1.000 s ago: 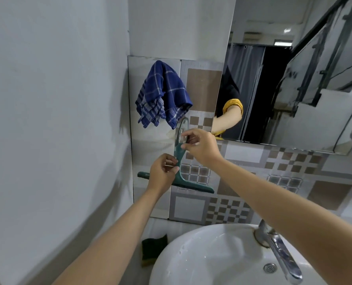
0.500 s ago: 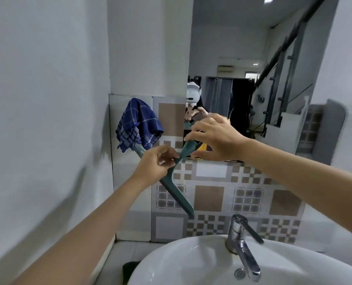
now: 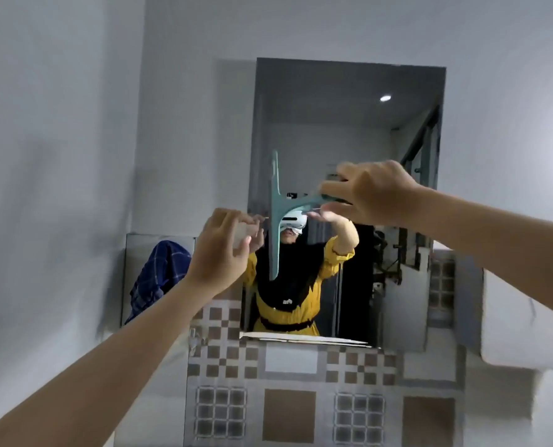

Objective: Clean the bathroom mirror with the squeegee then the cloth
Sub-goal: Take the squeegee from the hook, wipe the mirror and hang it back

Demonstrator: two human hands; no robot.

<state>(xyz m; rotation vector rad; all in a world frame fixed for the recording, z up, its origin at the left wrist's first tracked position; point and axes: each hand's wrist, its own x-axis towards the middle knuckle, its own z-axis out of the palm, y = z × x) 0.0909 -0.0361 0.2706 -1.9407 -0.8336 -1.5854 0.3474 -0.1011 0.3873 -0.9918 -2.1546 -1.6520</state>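
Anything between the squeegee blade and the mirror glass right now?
Nothing visible. The right hand holds the squeegee by its handle, blade upright before the mirror; the left hand is off to the side.

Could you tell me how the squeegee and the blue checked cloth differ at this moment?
The squeegee is held up before the mirror by the right hand; the cloth hangs untouched on the wall at the lower left. The squeegee is a rigid teal T with its blade upright; the cloth is soft, bunched and checked dark blue. Both are cleaning tools for this job.
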